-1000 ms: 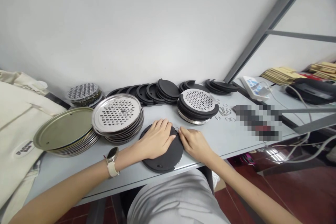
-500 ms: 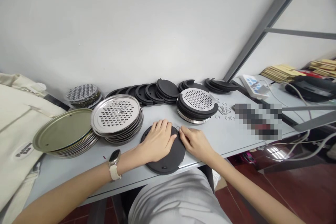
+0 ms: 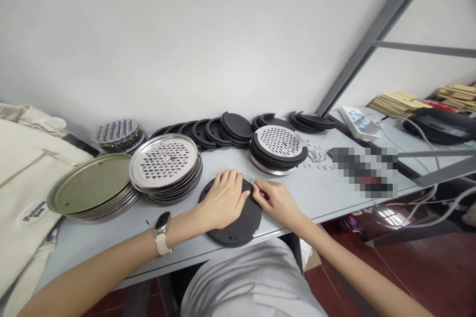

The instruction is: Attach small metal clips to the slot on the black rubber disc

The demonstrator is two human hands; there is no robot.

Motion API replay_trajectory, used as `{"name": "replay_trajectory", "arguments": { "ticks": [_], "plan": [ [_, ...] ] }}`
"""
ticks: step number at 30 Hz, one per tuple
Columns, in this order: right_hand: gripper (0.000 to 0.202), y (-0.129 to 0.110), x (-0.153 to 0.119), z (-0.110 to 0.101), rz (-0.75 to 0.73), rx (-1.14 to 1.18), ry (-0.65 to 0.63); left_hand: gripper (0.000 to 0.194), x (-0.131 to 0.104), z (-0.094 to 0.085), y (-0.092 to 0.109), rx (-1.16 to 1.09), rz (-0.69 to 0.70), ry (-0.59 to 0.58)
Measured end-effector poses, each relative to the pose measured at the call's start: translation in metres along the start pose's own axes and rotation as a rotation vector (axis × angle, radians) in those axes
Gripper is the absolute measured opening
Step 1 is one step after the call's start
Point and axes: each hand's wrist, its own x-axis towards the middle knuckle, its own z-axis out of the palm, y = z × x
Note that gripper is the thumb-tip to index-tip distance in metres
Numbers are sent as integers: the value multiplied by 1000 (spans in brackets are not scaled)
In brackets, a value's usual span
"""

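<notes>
A round black disc lies flat near the table's front edge. My left hand rests flat on its upper part, fingers spread a little. At the disc's upper right edge, my right hand pinches a small metal ring between thumb and fingers. Behind my right hand stands a stack topped by a perforated metal plate with a black crescent rim around it. Several loose metal rings lie to the right of that stack.
To the left are a stack of grater plates, a stack under an olive plate and a cream bag. Black discs line the wall. A power strip and a grey frame are at right.
The fingers of my right hand have shifted slightly at the ring. My left hand and the disc have stayed in place.
</notes>
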Motion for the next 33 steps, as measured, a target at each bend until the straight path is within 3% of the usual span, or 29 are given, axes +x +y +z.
{"name": "replay_trajectory", "arguments": {
  "ticks": [13, 15, 17, 19, 23, 24, 27, 33],
  "plan": [
    [26, 0, -3, 2, -53, -22, 19, 25, 0, 1, -3, -17, 21, -10],
    [25, -5, -11, 6, -113, -50, 36, 25, 4, 4, -10, 2, -4, 1],
    [22, -10, -18, 7, -291, -81, 31, 26, 10, 7, -18, 78, -207, 56],
    [23, -11, -20, 2, -321, -38, 89, 26, 13, 8, -24, 108, -233, 61],
    [31, -3, -11, -18, 113, 89, 320, 26, 12, 8, -25, 105, -150, 59],
    [32, -2, -10, -21, 140, 108, 292, 26, 11, 9, -24, 100, -149, 62],
    [32, -2, -10, -20, 88, 164, 153, 26, 10, 10, -23, 77, -154, 80],
    [29, -12, -3, -22, -5, 97, 191, 25, 11, 12, -26, 23, -169, 103]
  ]
}}
